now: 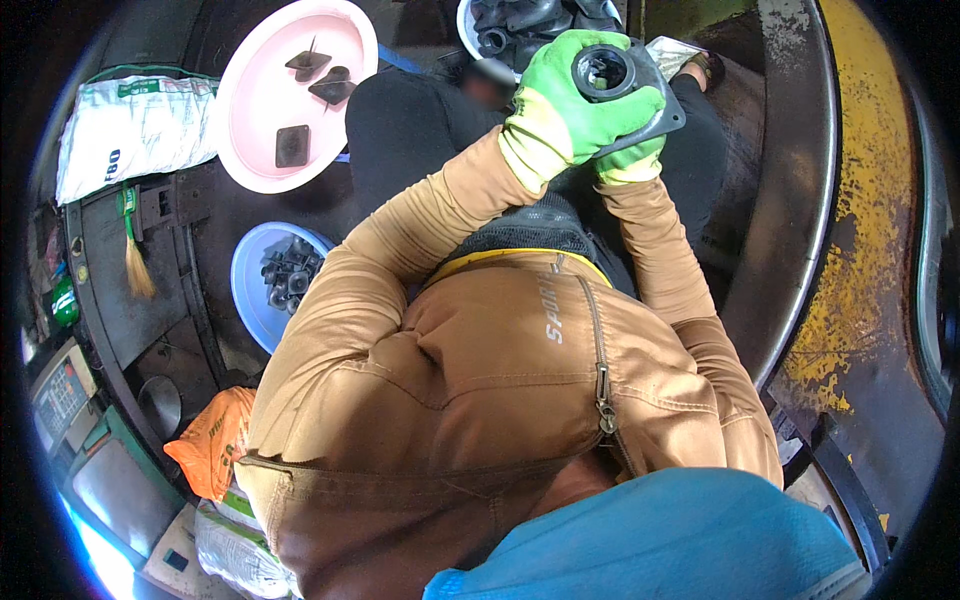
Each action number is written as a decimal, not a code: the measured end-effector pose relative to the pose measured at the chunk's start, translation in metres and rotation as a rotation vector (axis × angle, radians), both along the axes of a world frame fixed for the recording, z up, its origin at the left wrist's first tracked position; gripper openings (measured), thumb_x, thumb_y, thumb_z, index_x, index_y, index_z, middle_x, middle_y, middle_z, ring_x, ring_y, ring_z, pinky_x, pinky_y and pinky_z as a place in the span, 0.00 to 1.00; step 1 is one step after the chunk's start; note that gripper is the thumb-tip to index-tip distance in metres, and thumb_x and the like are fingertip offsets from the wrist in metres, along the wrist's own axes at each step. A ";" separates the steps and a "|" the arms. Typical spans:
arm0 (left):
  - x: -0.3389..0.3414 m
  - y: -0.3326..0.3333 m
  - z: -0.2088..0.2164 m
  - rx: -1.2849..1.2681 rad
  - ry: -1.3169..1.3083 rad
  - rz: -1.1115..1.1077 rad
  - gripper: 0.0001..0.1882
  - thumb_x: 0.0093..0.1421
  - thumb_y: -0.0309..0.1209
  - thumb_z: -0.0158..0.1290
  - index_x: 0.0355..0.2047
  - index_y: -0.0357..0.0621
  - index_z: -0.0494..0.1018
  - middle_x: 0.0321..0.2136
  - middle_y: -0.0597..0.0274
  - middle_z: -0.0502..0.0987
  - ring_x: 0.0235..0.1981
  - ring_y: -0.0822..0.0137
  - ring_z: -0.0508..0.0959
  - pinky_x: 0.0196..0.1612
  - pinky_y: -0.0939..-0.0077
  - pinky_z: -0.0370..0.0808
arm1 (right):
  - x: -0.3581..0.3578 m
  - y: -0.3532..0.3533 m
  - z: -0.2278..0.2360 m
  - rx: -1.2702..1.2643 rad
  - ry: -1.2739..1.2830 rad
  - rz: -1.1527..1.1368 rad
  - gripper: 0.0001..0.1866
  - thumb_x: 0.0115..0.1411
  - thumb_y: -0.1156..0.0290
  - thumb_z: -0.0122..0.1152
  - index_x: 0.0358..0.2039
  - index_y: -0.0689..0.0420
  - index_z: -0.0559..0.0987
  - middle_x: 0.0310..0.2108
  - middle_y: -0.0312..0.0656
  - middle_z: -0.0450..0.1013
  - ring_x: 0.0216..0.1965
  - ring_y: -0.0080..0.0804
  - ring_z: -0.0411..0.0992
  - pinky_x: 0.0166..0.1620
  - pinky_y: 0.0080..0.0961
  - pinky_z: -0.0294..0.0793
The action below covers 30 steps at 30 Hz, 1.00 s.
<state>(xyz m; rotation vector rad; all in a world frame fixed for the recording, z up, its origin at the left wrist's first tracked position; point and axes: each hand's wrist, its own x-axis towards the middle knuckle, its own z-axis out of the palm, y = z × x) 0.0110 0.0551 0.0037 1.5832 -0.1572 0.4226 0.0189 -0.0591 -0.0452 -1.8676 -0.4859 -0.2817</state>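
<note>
Black part (648, 78) is up in front of the torso, over the dark-trousered legs: matte, rubber-like, square flange with rounded corners and a bolt hole, thick round collar with an open bore. Left hand (572, 108), in a bright green coated glove with a paler knit cuff, is curled around the collar and flange, clamping the part from the left. Right hand (635, 162), same glove, sits under the flange; its fingers are hidden, so can't tell how tightly it grips. Bore interior is shadowed, with a pale patch I can't identify.

Pink basin (240, 110), smooth, oval-looking: three dark square-flanged pieces (292, 146) inside. Blue basin (250, 290): small black knobbly parts, partly behind the tan sleeve (350, 280). Another tub (465, 28) cut off at the top edge, heaped with glossy black hollow parts. Right side: yellow panel (860, 190), paint flaking to brown. Blue fabric-like item (640, 540) is cropped at the bottom, covering part of the jacket.
</note>
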 end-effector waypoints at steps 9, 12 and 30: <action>-0.002 0.023 0.014 0.080 0.001 -0.293 0.24 0.42 0.37 0.71 0.41 0.44 0.81 0.36 0.58 0.83 0.41 0.64 0.82 0.48 0.69 0.78 | -0.006 -0.005 0.053 0.238 0.313 0.391 0.19 0.62 0.73 0.60 0.53 0.58 0.72 0.47 0.38 0.74 0.47 0.28 0.73 0.52 0.26 0.74; 0.002 0.035 0.021 0.123 0.080 -0.495 0.24 0.43 0.37 0.71 0.41 0.43 0.81 0.37 0.58 0.83 0.41 0.65 0.82 0.48 0.70 0.78 | -0.010 -0.011 0.053 0.267 0.258 0.495 0.22 0.57 0.75 0.66 0.53 0.57 0.73 0.47 0.37 0.75 0.47 0.27 0.74 0.51 0.26 0.74; 0.040 0.037 0.024 0.488 -0.323 -0.410 0.39 0.40 0.49 0.72 0.50 0.41 0.76 0.51 0.51 0.76 0.53 0.52 0.76 0.60 0.60 0.69 | 0.008 -0.014 0.012 0.319 -0.015 0.222 0.23 0.60 0.71 0.64 0.55 0.59 0.71 0.51 0.42 0.73 0.52 0.34 0.73 0.54 0.31 0.73</action>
